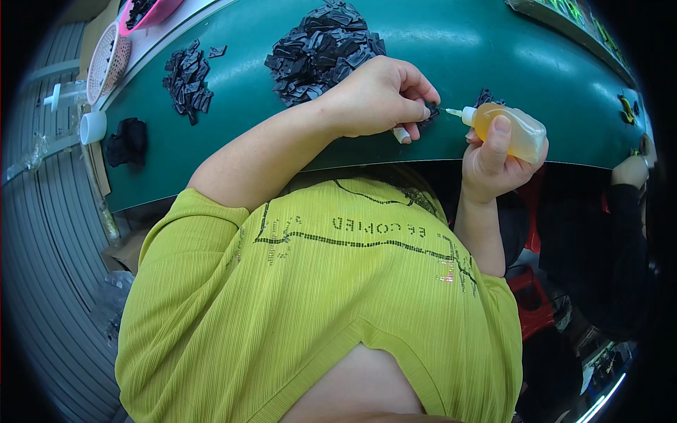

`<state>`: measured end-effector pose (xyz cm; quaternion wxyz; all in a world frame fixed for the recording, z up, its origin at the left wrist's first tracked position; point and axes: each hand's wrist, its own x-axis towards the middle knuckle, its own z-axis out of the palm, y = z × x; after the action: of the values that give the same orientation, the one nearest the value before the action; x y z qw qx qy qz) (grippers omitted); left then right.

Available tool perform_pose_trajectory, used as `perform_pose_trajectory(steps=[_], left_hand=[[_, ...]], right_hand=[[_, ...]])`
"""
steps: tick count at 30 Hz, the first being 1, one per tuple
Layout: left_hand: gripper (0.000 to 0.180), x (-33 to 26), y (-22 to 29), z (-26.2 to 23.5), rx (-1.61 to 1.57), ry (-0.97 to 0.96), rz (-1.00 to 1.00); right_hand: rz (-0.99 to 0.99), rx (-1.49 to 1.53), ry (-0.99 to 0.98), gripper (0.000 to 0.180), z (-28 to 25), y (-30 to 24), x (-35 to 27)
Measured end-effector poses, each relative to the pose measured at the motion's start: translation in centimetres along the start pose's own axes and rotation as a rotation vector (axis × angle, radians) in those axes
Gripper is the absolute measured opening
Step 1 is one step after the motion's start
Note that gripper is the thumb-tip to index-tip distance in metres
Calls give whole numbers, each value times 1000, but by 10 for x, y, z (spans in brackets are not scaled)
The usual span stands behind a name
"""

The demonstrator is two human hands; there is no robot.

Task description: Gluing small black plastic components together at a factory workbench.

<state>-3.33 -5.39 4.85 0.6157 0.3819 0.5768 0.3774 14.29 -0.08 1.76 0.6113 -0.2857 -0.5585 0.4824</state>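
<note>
My left hand [381,95] pinches a small black plastic piece [431,110] between thumb and fingers, just above the green table near its front edge. A white wrap covers one of its fingertips. In my right hand [490,166] is a clear squeeze bottle [518,134] with amber liquid, tipped sideways. Its thin nozzle points left at the black piece, close to it; whether they touch I cannot tell. A large heap of black pieces [317,56] lies beyond my left forearm. Behind the bottle shows a small cluster of similar pieces [484,96].
A smaller pile of black pieces [188,81] and a black cloth [127,142] lie on the green table [233,134] at left. Pink baskets [106,63] and a white cup [92,127] stand at the left edge. Another person's hand [630,171] is at far right.
</note>
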Motion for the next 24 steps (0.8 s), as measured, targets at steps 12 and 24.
perform_pose_trajectory(steps=[12,24], left_hand=[[22,1,1,1,26,-5,4],[19,1,3,1,-12,41,-36]], right_hand=[[-3,-14,17,30,3,0,-1],[40,96,-42,31,-2,-6,-5]])
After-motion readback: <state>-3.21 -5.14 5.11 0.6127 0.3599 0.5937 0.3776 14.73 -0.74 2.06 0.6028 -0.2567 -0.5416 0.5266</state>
